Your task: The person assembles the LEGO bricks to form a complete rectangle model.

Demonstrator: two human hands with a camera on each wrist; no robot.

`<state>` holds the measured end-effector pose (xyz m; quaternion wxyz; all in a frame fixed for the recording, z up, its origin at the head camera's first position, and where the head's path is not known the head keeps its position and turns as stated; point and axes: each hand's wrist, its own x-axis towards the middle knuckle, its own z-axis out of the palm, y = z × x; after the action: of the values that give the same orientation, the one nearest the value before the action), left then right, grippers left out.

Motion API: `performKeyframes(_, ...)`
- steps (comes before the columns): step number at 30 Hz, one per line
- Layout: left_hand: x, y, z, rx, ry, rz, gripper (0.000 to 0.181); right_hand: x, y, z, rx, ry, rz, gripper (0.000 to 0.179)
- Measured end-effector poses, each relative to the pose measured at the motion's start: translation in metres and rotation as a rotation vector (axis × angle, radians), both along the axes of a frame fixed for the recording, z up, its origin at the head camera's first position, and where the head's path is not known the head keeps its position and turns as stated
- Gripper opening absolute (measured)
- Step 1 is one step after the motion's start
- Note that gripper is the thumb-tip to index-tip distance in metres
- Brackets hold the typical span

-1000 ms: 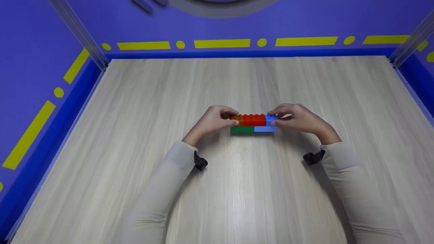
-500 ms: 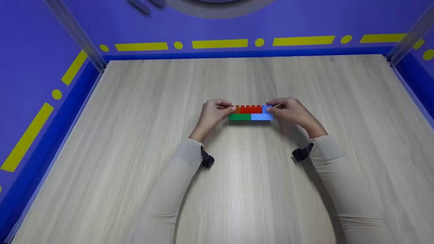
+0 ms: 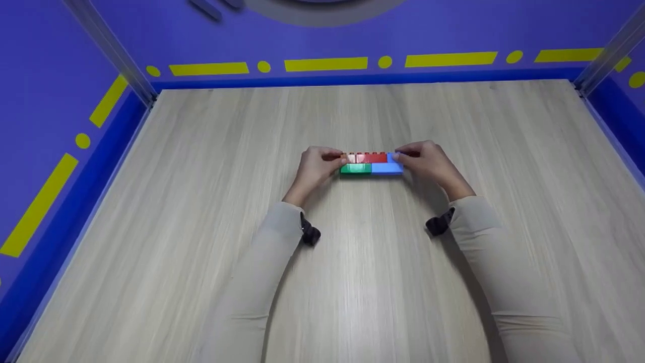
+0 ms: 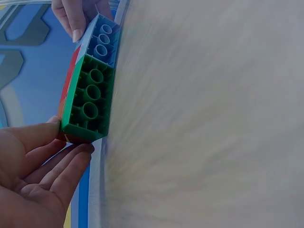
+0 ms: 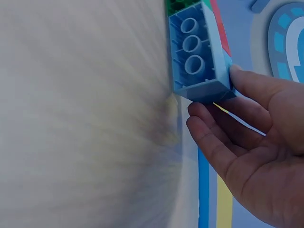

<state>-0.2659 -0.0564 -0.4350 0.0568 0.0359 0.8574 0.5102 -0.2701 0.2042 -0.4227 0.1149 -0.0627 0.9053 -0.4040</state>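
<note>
A two-layer wall of joined toy building bricks is held up between both hands in the head view. Its lower row pairs a green brick (image 3: 356, 169) with a light blue brick (image 3: 387, 169). Above them run an orange brick (image 3: 351, 159), a red brick (image 3: 374, 158) and a small blue brick (image 3: 390, 158). My left hand (image 3: 315, 166) pinches the orange end between thumb and fingers, and my right hand (image 3: 429, 162) pinches the blue end. Hollow undersides of the green brick (image 4: 90, 99) and light blue brick (image 5: 192, 47) show in the wrist views, raised off the table.
The wood-grain table (image 3: 352, 277) spreads around the hands. A blue back wall (image 3: 453, 30) with yellow dashes and dots borders its far edge, with another blue wall (image 3: 45, 101) at the left. Black wrist cameras sit on both cuffs.
Both hands have carried the brick wall farther away and slightly left. It has tilted so that its front face shows more and its studded top less. The grips stay at both ends.
</note>
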Motion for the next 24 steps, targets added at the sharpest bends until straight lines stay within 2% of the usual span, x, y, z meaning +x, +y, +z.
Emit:
performKeyframes(3, 0.0002, -0.0008, -0.0010, -0.009, -0.005, -0.030, 0.029, 0.0004, -0.0020, -0.0016, -0.006, 0.005, -0.031, 0.047)
performKeyframes(7, -0.0001, -0.0011, -0.0021, -0.007, -0.035, -0.038, 0.032, 0.0015, -0.0042, -0.0033, -0.028, -0.004, -0.052, 0.043)
performKeyframes(24, -0.0011, -0.0051, -0.0037, -0.048, -0.046, -0.096, 0.039, 0.0042, -0.0025, -0.0044, -0.042, -0.038, -0.053, 0.046)
